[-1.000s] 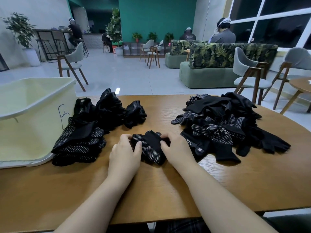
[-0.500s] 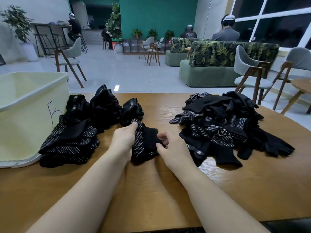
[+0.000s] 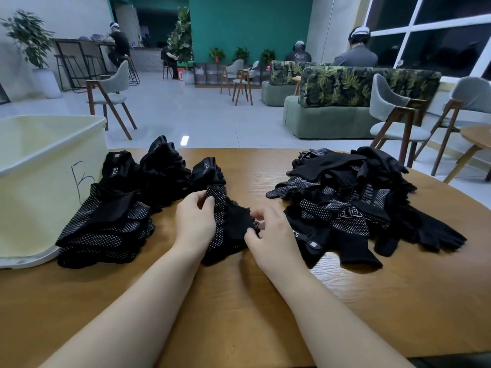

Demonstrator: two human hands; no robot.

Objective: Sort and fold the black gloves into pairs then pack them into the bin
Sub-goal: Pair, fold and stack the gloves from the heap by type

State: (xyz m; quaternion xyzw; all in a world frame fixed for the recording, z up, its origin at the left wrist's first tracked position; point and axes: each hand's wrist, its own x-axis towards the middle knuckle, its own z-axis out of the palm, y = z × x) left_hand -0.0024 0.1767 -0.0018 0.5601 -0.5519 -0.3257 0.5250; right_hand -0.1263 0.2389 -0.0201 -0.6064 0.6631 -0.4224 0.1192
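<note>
Fingers of the left hand (image 3: 195, 219) pinch the far end of the black dotted knit glove pair (image 3: 229, 225); the right hand (image 3: 268, 232) pinches its near-right edge. The pale plastic bin (image 3: 50, 166) lies leftward, nearer the left hand.

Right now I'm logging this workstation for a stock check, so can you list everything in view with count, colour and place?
Folded black dotted glove pair: one, black with white dots, table centre, held by both hands.
Stack of flat dotted gloves: one stack, black and white-dotted, beside the bin.
Folded glove bundles: about three, black, behind that stack.
Loose unsorted glove heap: one heap, count unclear, black, table right.
Pale yellow plastic bin: one, far left, on the table.
Round wooden table: one, brown, foreground.
Grey chairs with wooden legs: several, in the room behind.
Leaf-patterned green sofas: two, right background.
Potted plants: several, green, back of the room.
Seated people: four, background.
Left hand: pinches the pair's top edge.
Right hand: pinches its right edge.
</note>
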